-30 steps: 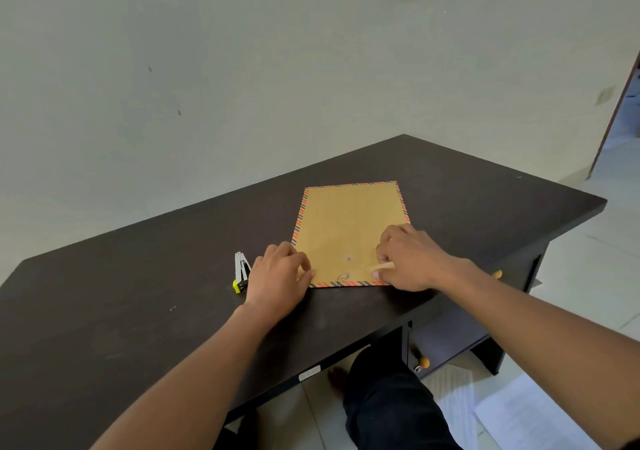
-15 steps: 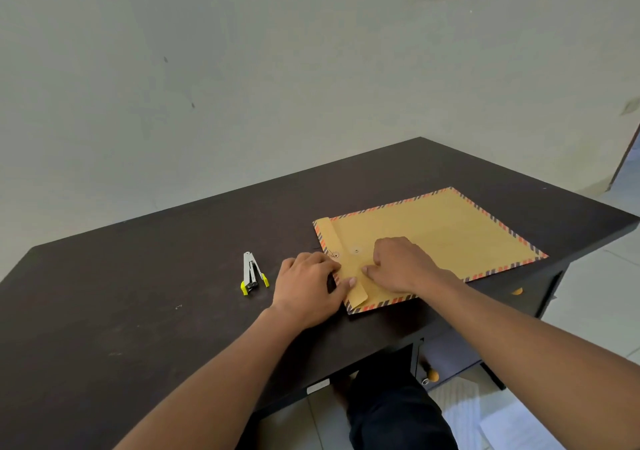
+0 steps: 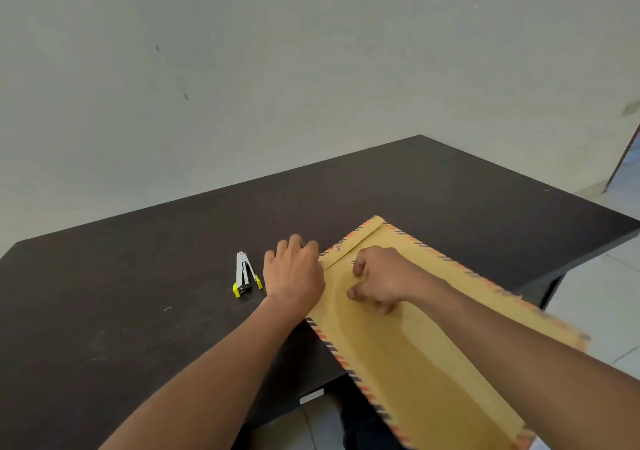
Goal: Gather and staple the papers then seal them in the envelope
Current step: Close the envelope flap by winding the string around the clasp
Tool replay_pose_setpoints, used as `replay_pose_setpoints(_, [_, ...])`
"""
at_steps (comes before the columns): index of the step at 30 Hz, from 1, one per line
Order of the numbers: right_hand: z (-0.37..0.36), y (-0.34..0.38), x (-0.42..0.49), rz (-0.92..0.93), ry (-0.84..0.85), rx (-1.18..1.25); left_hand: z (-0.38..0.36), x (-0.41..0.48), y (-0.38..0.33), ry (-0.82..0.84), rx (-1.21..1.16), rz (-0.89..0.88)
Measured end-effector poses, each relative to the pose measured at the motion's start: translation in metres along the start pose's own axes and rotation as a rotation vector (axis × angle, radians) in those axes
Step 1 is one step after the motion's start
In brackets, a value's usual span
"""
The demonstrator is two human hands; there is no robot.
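The brown envelope lies flat and slanted on the dark desk, flap end away from the person, its near end jutting out past the desk's front edge. The right hand sits right on top of it, just below the folded flap. Its fingers are bent, the index tip beside the lower metal eyelet and the thumb down on the paper. Whether they pinch anything, I cannot tell. The right forearm runs along over the envelope's length.

The left hand is palm down at the envelope's left border, knuckles up, fingers bent together. It covers the striped edge there, but a grip cannot be made out. Just left of it the stapler lies apart from the envelope, with a loose staple nearer the person.
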State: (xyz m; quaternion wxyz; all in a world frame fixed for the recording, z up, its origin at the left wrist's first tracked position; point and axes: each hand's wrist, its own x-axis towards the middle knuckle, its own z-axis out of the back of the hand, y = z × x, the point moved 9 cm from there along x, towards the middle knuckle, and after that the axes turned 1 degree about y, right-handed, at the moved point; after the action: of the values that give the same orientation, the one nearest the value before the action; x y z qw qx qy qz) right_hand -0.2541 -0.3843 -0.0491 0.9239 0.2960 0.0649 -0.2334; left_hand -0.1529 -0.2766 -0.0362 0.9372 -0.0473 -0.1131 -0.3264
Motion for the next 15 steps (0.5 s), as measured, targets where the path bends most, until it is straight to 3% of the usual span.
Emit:
replay_pose_setpoints(5, [0.001, -0.005, 0.005, -0.075, -0.063, 0.317, -0.012, -0.005, 0.000, 0.012, -0.101, -0.056])
replay_pose_setpoints(8, [0.037, -0.004, 0.025, 0.063, -0.319, 0.133, -0.019, -0.004, 0.003, 0.028, -0.227, -0.092])
replay_pose_setpoints(10, [0.053, 0.000, 0.039, 0.145, -0.394, -0.006, -0.021, -0.002, 0.005, 0.033, -0.291, -0.107])
replay_pose_setpoints(15, [0.053, 0.002, 0.073, 0.250, -0.289, -0.207, -0.026, 0.005, 0.013, 0.040, -0.354, -0.165])
